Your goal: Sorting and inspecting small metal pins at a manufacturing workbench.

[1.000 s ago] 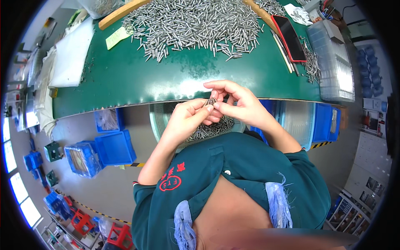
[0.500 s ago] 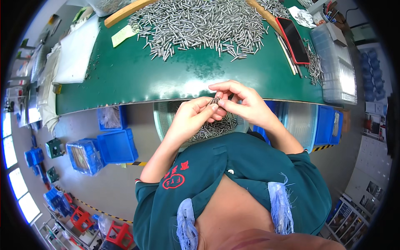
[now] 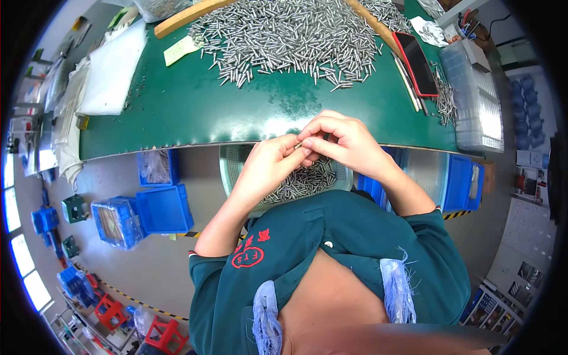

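Note:
Above a pale green basket [image 3: 227, 173] at the table's near edge, my two hands meet at the fingertips. My left hand [image 3: 269, 163] is closed, thumb and fingers pinched round small metal pins [image 3: 298, 145], of which only a sliver shows. From the other side my right hand [image 3: 349, 142] pinches at the same spot, its thumb and forefinger closed on a pin's end; its curled fingers hide most of it. More loose metal pins [image 3: 302, 182] lie in the basket under my hands.
A big heap of metal pins [image 3: 290, 38] covers the far part of the green table [image 3: 195, 118], between wooden bars [image 3: 188, 18]. A red-edged phone [image 3: 416, 64], rods [image 3: 409, 83] and clear plastic boxes [image 3: 473, 94] are at right. Blue crates [image 3: 165, 208] stand on the floor at left.
My right hand's fingers have curled in closer against my left fingertips. The small cluster of pins that showed between them is now mostly covered. The view has shifted slightly.

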Motion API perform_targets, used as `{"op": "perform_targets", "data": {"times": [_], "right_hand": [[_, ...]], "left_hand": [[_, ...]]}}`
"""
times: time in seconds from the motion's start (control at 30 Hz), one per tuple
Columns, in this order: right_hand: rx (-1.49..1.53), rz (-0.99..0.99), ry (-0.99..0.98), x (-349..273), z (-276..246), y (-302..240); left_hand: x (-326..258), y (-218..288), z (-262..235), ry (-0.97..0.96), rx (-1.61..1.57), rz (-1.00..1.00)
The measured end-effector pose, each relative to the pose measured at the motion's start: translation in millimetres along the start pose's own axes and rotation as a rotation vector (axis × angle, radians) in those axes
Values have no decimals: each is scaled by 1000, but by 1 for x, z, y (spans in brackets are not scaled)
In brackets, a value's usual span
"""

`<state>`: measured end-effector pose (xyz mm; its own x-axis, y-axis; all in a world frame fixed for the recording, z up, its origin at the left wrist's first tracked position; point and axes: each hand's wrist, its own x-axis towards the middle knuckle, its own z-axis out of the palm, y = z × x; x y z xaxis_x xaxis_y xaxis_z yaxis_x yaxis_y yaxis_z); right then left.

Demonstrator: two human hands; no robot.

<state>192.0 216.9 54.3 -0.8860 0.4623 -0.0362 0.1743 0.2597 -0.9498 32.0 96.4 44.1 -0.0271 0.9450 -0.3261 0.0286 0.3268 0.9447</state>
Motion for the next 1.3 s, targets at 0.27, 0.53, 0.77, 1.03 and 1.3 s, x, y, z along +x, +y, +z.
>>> {"op": "perform_targets", "data": {"times": [0.27,0.53,0.77,1.03,1.3], "right_hand": [[1253,438,-151,1,2,11],[156,-65,-82,-8,20,0],[339,157,1,-42,4,3],[368,199,129,-106,-11,39],[-89,238,227,-125,-20,121]], "left_hand": [[-23,12,-14,-25,-229,67],[-49,-31,-35,323,-207,89],[-81,-113,-43,953,694,63],[-96,-185,-23,780,278,-68],[-139,-128,20,900,490,-67]]}}
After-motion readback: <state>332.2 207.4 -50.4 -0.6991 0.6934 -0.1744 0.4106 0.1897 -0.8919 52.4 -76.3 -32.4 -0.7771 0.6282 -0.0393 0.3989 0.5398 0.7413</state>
